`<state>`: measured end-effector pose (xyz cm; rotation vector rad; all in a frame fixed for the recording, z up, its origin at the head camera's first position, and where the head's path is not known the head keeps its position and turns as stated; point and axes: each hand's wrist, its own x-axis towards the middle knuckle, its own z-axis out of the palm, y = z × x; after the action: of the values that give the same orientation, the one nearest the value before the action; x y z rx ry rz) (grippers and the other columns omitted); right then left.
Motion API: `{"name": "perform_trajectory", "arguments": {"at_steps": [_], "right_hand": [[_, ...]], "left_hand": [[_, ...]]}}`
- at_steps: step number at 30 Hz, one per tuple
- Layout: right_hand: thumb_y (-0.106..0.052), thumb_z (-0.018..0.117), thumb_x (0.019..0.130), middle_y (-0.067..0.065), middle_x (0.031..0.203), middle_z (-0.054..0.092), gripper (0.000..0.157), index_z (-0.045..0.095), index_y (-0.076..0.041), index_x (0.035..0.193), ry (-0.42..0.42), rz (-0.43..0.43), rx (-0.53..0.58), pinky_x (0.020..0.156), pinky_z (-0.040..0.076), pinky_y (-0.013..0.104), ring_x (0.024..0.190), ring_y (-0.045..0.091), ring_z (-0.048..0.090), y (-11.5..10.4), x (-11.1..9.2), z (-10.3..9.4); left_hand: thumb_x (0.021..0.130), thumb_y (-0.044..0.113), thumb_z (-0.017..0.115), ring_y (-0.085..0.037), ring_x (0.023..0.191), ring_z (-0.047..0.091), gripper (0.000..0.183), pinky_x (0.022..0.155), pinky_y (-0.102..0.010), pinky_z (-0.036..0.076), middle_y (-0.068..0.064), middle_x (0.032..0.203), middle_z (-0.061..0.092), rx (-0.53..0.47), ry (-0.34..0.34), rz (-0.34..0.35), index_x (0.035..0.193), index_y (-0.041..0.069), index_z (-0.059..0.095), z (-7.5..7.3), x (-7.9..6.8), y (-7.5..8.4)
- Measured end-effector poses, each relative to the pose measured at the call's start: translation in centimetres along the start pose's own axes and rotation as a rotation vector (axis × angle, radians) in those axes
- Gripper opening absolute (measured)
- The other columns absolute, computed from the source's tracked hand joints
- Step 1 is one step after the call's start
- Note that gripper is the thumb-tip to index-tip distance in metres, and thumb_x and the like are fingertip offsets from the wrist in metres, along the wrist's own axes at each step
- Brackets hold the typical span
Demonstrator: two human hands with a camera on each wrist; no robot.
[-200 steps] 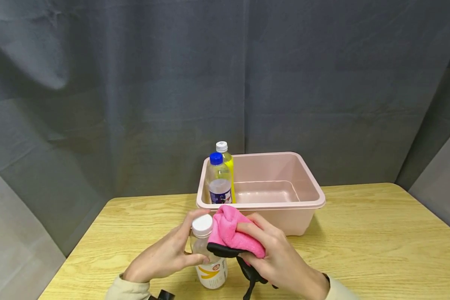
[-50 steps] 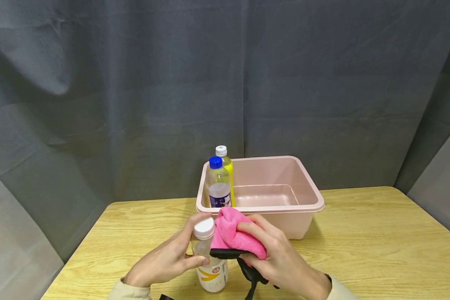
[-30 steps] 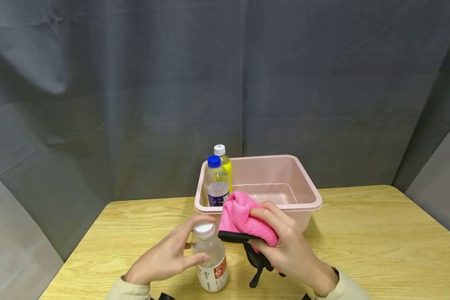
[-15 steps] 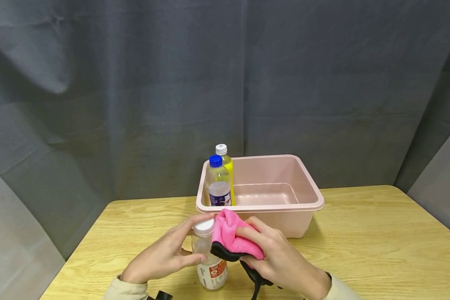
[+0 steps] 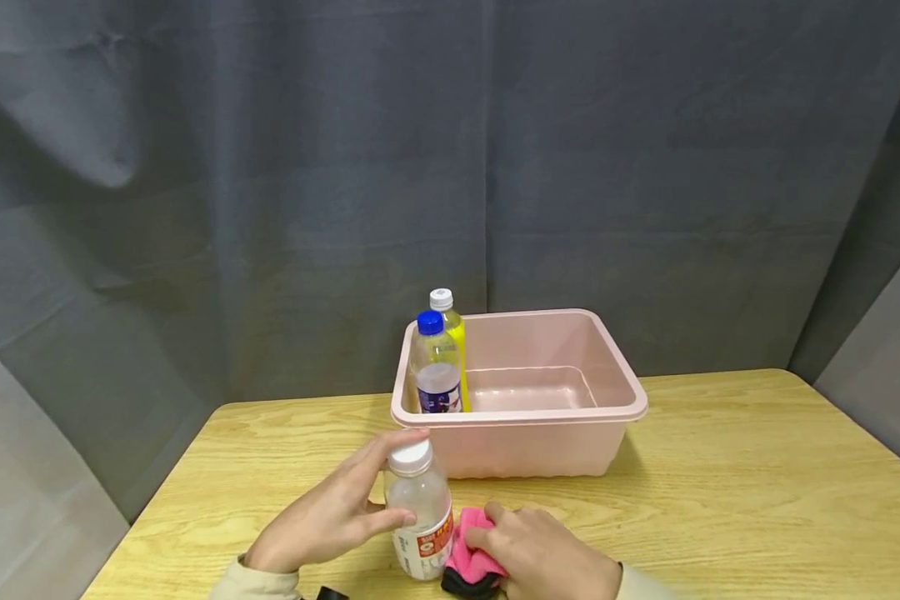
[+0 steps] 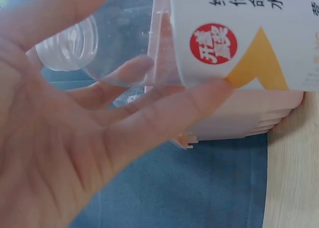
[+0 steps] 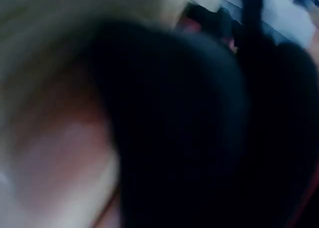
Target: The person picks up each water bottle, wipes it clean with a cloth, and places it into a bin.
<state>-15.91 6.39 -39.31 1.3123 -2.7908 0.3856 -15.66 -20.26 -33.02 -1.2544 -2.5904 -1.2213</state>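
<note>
A clear plastic bottle (image 5: 423, 501) with a white cap and a printed label stands upright at the table's front. My left hand (image 5: 328, 514) holds it, thumb on the near side and a finger up by the cap. In the left wrist view the label (image 6: 249, 53) shows a red circle and a yellow mark. My right hand (image 5: 546, 552) grips a bunched pink cloth (image 5: 471, 542) with a black edge against the bottle's lower right side. Dark blurred material (image 7: 174, 128) fills much of the right wrist view.
Behind the hands sits a pale pink plastic basin (image 5: 525, 446). At its left end stand a blue-capped bottle (image 5: 437, 367) and a white-capped yellow bottle (image 5: 459, 337). A grey curtain (image 5: 345, 208) hangs behind the wooden table (image 5: 757, 500).
My right hand has brought the cloth down from cap height to the bottle's base. The bottle has turned, its red label patch replacing the yellow mark in the head view. My left hand stays nearly in place.
</note>
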Motion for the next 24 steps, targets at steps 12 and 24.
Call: {"name": "perform_trajectory", "arguments": {"at_steps": [12,24], "right_hand": [[-0.003,0.081,0.074,-0.007,0.094,0.057,0.039,0.07,-0.023,0.106,0.2,-0.093,0.034,0.065,0.047,0.02,0.07,0.002,0.049,0.1,-0.2,-1.1],[0.015,0.08,0.064,0.008,0.113,0.063,0.061,0.066,-0.007,0.119,0.831,-0.255,0.315,0.086,0.051,0.02,0.096,0.021,0.063,-0.8,0.2,-3.5]], "left_hand": [[0.094,0.01,0.073,-0.035,0.123,0.052,0.067,0.081,-0.025,0.058,-0.017,0.147,0.045,0.003,0.004,-0.028,0.149,0.013,0.035,0.1,0.1,0.0],[0.092,0.002,0.074,-0.033,0.126,0.051,0.071,0.08,-0.025,0.058,-0.016,0.151,0.043,0.016,0.007,0.035,0.15,0.014,0.035,0.2,0.2,-0.1]]}}
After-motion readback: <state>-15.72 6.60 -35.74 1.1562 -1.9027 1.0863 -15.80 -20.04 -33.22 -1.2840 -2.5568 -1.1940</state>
